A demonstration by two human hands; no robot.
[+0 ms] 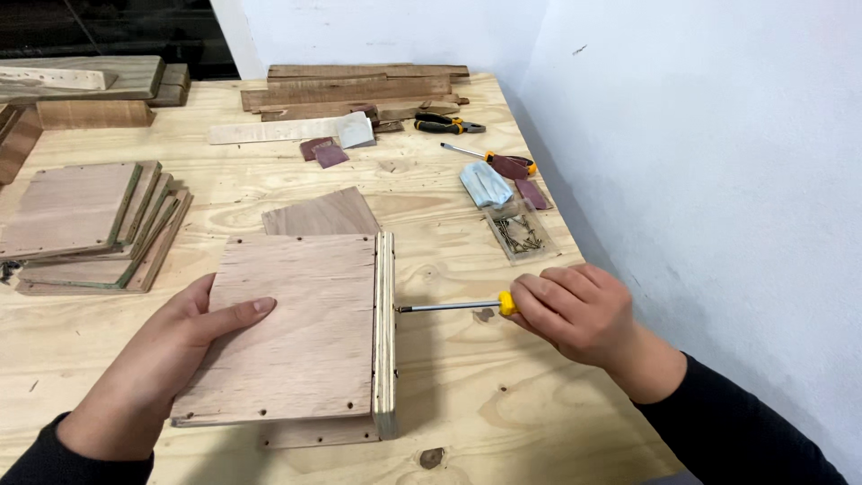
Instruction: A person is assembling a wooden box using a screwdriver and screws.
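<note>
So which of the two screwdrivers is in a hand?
The yellow-handled screwdriver in the right hand, tip at the box edge. The other screwdriver lies untouched farther back, near the pliers.

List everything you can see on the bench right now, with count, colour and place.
Wooden box: one, light brown, front centre, screw holes along its edges.
Screwdriver: one, yellow handle, tip at the box's right side.
Loose board: one, brown, just behind the box.
Board stack: several, brown, left.
Planks: several, brown, far edge.
Screw tray: one, clear, right of centre.
Cloth: one, pale blue, behind the tray.
Second screwdriver: one, orange handle, right rear.
Pliers: one, black and yellow, rear.
Workbench: one, pale plywood.
Left hand: rests on the box's left edge.
Right hand: grip closed on the screwdriver.
</note>
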